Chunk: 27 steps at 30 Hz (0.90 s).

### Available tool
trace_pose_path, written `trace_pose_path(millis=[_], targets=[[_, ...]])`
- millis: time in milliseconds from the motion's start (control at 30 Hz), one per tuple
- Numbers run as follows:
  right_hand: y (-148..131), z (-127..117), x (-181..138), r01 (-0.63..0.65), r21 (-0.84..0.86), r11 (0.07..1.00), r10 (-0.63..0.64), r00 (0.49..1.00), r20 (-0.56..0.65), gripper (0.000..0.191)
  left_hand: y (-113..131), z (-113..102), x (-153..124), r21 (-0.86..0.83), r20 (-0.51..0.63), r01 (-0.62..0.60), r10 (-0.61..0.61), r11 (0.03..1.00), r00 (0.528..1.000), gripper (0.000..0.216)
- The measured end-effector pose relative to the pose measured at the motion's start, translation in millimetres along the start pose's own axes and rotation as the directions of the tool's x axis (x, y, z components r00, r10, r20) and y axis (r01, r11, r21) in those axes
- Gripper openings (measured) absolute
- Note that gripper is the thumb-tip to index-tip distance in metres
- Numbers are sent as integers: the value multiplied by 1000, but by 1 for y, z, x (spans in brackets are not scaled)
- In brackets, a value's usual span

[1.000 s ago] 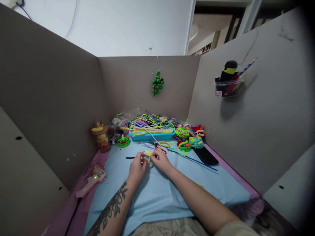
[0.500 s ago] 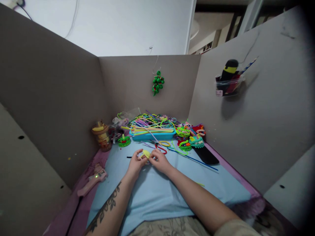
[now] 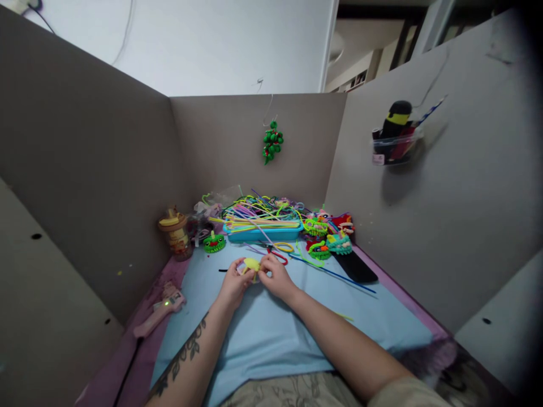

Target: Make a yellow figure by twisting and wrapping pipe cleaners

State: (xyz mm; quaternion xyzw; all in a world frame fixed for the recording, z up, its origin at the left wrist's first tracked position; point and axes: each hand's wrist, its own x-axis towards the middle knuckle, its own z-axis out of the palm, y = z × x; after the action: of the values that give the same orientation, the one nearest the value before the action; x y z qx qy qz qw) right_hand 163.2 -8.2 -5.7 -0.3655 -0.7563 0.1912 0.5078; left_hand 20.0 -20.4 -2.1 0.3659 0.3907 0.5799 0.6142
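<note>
Both of my hands meet over the light blue mat (image 3: pixel 263 333) and pinch a small yellow pipe-cleaner piece (image 3: pixel 251 264). My left hand (image 3: pixel 232 284) grips its left side with curled fingers. My right hand (image 3: pixel 275 277) pinches its right side. Just beyond my fingers lie a red and a yellow pipe-cleaner loop (image 3: pixel 280 251) and a short black piece (image 3: pixel 223 271).
A blue tray (image 3: pixel 263 232) piled with coloured pipe cleaners sits at the back. Finished green and teal pipe-cleaner figures (image 3: pixel 328 244) lie right of it, another green one (image 3: pixel 213 243) left. A jar (image 3: pixel 175 234), a pink glue gun (image 3: pixel 159 312) and cardboard walls enclose the space.
My hands and the yellow piece have shifted slightly away from me; the fingers have re-gripped it. Nothing else has moved.
</note>
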Motion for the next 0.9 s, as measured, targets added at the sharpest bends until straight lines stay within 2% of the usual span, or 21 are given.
trace_pose_path(millis=[233, 400, 533, 800, 900], targets=[[3, 2, -2, 16, -5, 1000, -16, 1000, 23, 13, -5, 2, 1, 262, -30, -168, 182, 950, 983, 60], [11, 6, -1, -149, 50, 988, 148, 989, 20, 4, -2, 5, -1, 348, -61, -235, 273, 907, 960, 55], [11, 7, 2, -224, 135, 965, 224, 974, 12, 6, 1, 6, -3, 383, -54, -256, 298, 888, 953, 52], [7, 6, 3, -231, 140, 963, 232, 973, 13, 7, 2, 7, -3, 362, -85, -234, 282, 902, 956, 54], [5, 5, 3, -195, 124, 973, 197, 980, -4, 8, 0, 5, -1, 358, -87, -221, 268, 907, 959, 55]])
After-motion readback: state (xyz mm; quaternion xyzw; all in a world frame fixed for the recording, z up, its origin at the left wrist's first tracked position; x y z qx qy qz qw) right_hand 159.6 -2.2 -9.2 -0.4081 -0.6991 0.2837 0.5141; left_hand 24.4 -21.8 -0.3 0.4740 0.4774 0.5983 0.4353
